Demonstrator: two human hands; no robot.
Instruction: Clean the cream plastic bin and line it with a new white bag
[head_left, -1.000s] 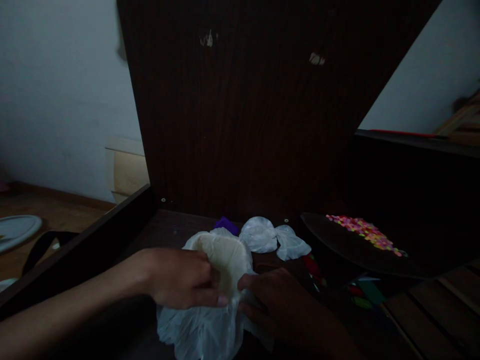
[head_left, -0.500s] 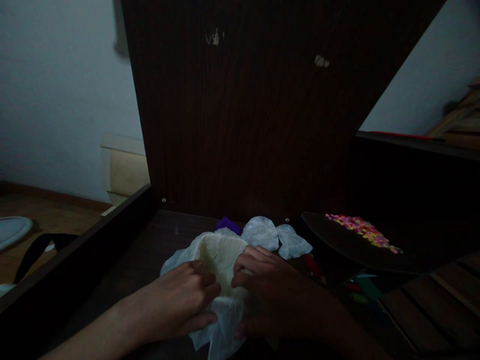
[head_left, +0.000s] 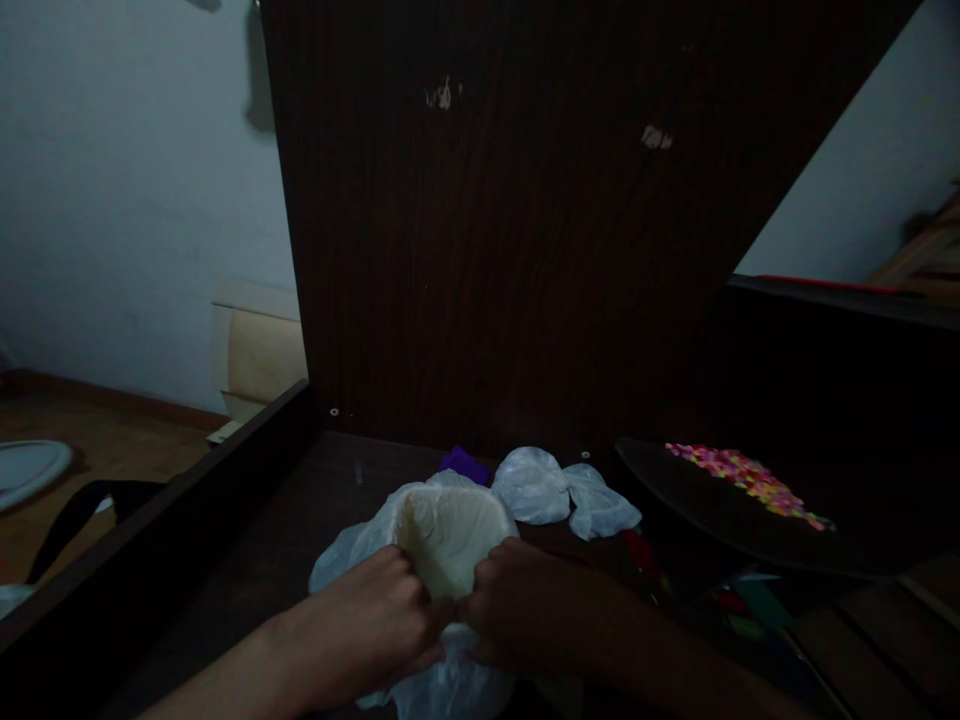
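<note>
A pale, cream-coloured open container (head_left: 446, 535) stands on the dark surface in front of me, with a thin white plastic bag (head_left: 349, 552) bunched around its outside. Closed at the container's near left rim, my left hand (head_left: 394, 605) grips the bag's edge. My right hand (head_left: 517, 600) is shut on the bag at the near right rim. The two hands almost meet at the near side, and their thumbs are partly hidden. Loose folds of the bag hang below them.
Behind the container lie a knotted white plastic bag (head_left: 534, 487) and a purple object (head_left: 463, 464). Small colourful pieces (head_left: 746, 482) rest on a dark curved board (head_left: 675, 500) at right. A tall dark panel (head_left: 495, 250) rises behind; a low side board (head_left: 172, 500) runs along the left.
My hands have drawn closer together at the container's near rim, and their fingers have gone from loosely curled to tightly closed. The view has shifted slightly.
</note>
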